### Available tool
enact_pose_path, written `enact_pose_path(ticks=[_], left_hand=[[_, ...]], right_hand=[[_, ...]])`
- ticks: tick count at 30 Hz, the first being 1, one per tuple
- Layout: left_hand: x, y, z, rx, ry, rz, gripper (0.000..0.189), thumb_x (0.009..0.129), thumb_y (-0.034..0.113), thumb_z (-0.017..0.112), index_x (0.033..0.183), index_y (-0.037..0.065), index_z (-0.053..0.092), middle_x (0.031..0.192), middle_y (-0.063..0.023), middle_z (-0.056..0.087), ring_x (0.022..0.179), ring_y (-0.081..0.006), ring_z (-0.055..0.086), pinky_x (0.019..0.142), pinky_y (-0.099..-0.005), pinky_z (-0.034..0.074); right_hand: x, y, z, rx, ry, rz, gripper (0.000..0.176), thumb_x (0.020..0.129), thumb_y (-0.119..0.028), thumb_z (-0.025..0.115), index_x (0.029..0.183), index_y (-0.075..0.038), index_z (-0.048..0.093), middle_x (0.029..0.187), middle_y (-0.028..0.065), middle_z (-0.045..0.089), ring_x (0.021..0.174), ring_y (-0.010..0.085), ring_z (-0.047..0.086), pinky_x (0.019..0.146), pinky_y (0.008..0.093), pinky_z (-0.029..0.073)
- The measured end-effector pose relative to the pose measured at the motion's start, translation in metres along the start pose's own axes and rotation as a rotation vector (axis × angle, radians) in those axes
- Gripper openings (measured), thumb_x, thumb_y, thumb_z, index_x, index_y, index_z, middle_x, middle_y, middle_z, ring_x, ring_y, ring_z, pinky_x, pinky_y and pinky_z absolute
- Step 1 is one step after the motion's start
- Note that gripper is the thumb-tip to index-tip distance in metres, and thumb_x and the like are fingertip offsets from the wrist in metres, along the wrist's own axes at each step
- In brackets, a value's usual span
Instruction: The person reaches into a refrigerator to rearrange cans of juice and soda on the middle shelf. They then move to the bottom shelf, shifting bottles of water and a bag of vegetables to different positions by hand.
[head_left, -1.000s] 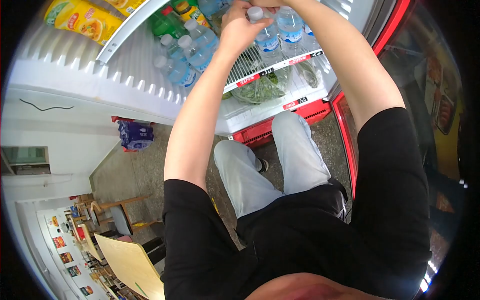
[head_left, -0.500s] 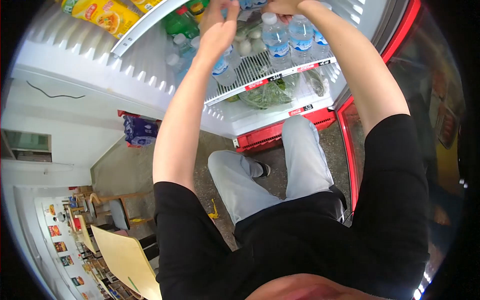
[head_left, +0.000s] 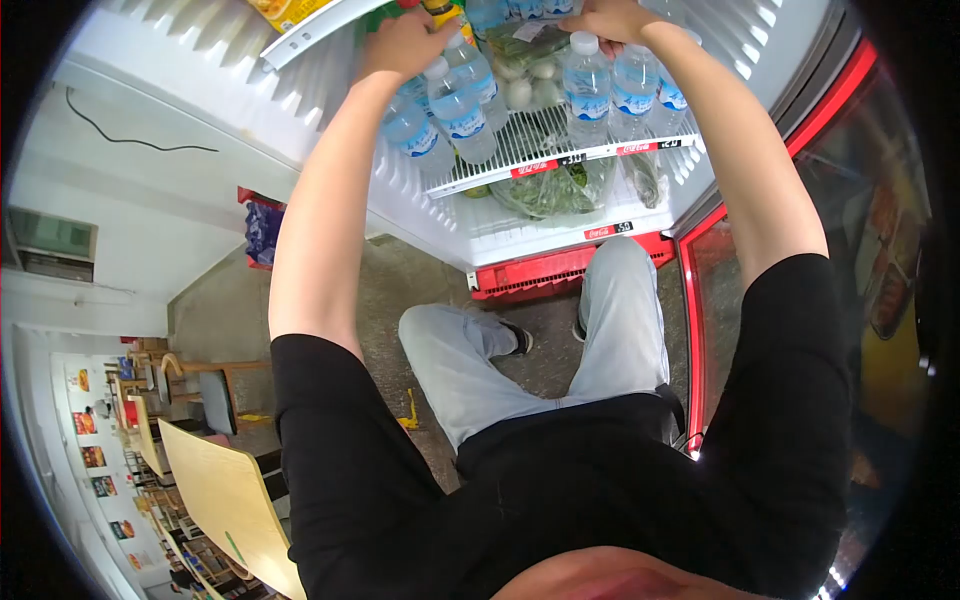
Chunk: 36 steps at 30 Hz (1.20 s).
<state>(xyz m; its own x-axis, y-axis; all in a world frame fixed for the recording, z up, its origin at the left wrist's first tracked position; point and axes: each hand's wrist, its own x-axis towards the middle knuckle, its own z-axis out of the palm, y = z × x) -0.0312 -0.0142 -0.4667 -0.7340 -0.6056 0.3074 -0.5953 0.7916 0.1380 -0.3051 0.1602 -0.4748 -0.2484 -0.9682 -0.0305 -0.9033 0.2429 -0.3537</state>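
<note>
My left hand point(head_left: 408, 45) is inside the fridge at the left of the wire shelf, thumb spread from the bent fingers. It is over a green bottle point(head_left: 378, 18) and behind water bottles point(head_left: 458, 108) with blue labels; no grip on one shows. My right hand point(head_left: 622, 22) is above the right-hand water bottles point(head_left: 587, 90), its fingers curled. What they hold, if anything, is hidden. Between my hands lie a plastic bag with a white label point(head_left: 530, 32) and a bag of round pale vegetables point(head_left: 522, 90).
Under the wire shelf point(head_left: 540, 150) sits a bag of leafy greens point(head_left: 545, 190). The fridge door point(head_left: 700, 300) stands open at my right. An upper shelf edge point(head_left: 305, 35) juts out at upper left. A purple pack point(head_left: 263, 232) and a wooden table point(head_left: 225, 490) are on the left.
My left hand has moved left and down in view, its thumb now pointing right. The view has shifted, so the fridge contents appear further right. My right hand remains above the right-hand bottles.
</note>
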Motion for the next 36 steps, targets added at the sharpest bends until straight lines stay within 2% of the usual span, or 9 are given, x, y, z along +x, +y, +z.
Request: enact_pose_path(ticks=[1, 4, 10, 13, 19, 25, 28, 34, 36], left_hand=[[-0.003, 0.008, 0.000, 0.062, -0.063, -0.051, 0.064, 0.088, 0.063, 0.065, 0.120, 0.008, 0.071, 0.107, -0.0128, 0.076, 0.108, -0.0357, 0.070, 0.094, -0.0459, 0.052], [0.000, 0.010, 0.013, 0.137, -0.016, 0.009, 0.069, 0.085, 0.067, 0.066, 0.121, 0.008, 0.070, 0.107, -0.0122, 0.076, 0.108, -0.0345, 0.070, 0.095, -0.0478, 0.052], [0.006, 0.015, 0.010, 0.183, -0.120, 0.070, 0.065, 0.083, 0.058, 0.074, 0.125, 0.008, 0.069, 0.106, -0.0137, 0.076, 0.108, -0.0343, 0.070, 0.091, -0.0452, 0.055], [0.009, 0.004, 0.023, 0.079, -0.067, 0.178, 0.059, 0.084, 0.049, 0.078, 0.124, 0.006, 0.069, 0.103, -0.0158, 0.076, 0.106, -0.0336, 0.071, 0.089, -0.0436, 0.056], [0.002, 0.017, 0.014, -0.202, -0.201, 0.400, 0.041, 0.089, 0.033, 0.076, 0.119, 0.007, 0.068, 0.111, -0.0150, 0.074, 0.105, -0.0260, 0.071, 0.090, -0.0396, 0.055], [-0.010, 0.030, 0.015, -0.434, -0.352, 0.353, 0.040, 0.089, 0.035, 0.078, 0.118, 0.009, 0.068, 0.110, -0.0089, 0.073, 0.103, -0.0191, 0.068, 0.089, -0.0344, 0.054], [-0.017, 0.034, 0.015, -0.357, -0.219, 0.311, 0.047, 0.085, 0.039, 0.082, 0.117, 0.008, 0.069, 0.098, -0.0108, 0.075, 0.089, -0.0198, 0.071, 0.079, -0.0336, 0.055], [-0.020, 0.039, 0.007, -0.419, -0.276, 0.272, 0.047, 0.082, 0.040, 0.084, 0.109, 0.003, 0.074, 0.100, -0.0128, 0.078, 0.089, -0.0204, 0.073, 0.080, -0.0319, 0.056], [-0.021, 0.041, 0.004, -0.395, -0.308, 0.251, 0.045, 0.085, 0.037, 0.083, 0.112, 0.003, 0.073, 0.101, -0.0104, 0.078, 0.091, -0.0160, 0.072, 0.082, -0.0312, 0.055]], right_hand=[[0.001, 0.000, 0.001, 0.004, 0.009, 0.011, 0.065, 0.092, -0.061, 0.057, 0.067, -0.004, 0.075, 0.067, 0.0116, 0.073, 0.068, 0.0256, 0.072, 0.072, 0.0382, 0.057], [-0.001, 0.000, 0.002, 0.003, 0.039, 0.035, 0.065, 0.092, -0.060, 0.057, 0.066, -0.003, 0.075, 0.068, 0.0118, 0.073, 0.069, 0.0261, 0.072, 0.073, 0.0385, 0.057], [-0.003, 0.000, 0.000, -0.001, 0.041, 0.055, 0.062, 0.091, -0.057, 0.059, 0.067, -0.003, 0.077, 0.069, 0.0126, 0.074, 0.070, 0.0264, 0.073, 0.076, 0.0388, 0.057], [-0.004, -0.002, 0.000, 0.026, 0.025, 0.062, 0.059, 0.090, -0.056, 0.059, 0.070, -0.002, 0.077, 0.070, 0.0129, 0.074, 0.071, 0.0262, 0.074, 0.077, 0.0390, 0.057], [0.000, 0.001, 0.002, 0.018, 0.018, 0.044, 0.058, 0.090, -0.055, 0.059, 0.077, -0.002, 0.078, 0.072, 0.0133, 0.075, 0.073, 0.0269, 0.074, 0.077, 0.0391, 0.057], [-0.005, -0.002, -0.001, 0.001, 0.036, 0.042, 0.059, 0.090, -0.056, 0.059, 0.079, -0.002, 0.079, 0.073, 0.0130, 0.075, 0.075, 0.0271, 0.075, 0.078, 0.0386, 0.056], [-0.007, -0.004, -0.003, -0.005, 0.029, 0.060, 0.059, 0.090, -0.056, 0.060, 0.078, -0.002, 0.079, 0.073, 0.0126, 0.075, 0.076, 0.0267, 0.075, 0.078, 0.0384, 0.056], [-0.009, -0.008, -0.002, -0.003, 0.033, 0.079, 0.058, 0.090, -0.057, 0.061, 0.078, -0.002, 0.079, 0.072, 0.0116, 0.075, 0.075, 0.0260, 0.074, 0.078, 0.0384, 0.057], [-0.009, -0.008, -0.002, -0.012, 0.046, 0.078, 0.058, 0.090, -0.057, 0.061, 0.078, -0.003, 0.079, 0.073, 0.0115, 0.075, 0.075, 0.0257, 0.074, 0.078, 0.0385, 0.057]])
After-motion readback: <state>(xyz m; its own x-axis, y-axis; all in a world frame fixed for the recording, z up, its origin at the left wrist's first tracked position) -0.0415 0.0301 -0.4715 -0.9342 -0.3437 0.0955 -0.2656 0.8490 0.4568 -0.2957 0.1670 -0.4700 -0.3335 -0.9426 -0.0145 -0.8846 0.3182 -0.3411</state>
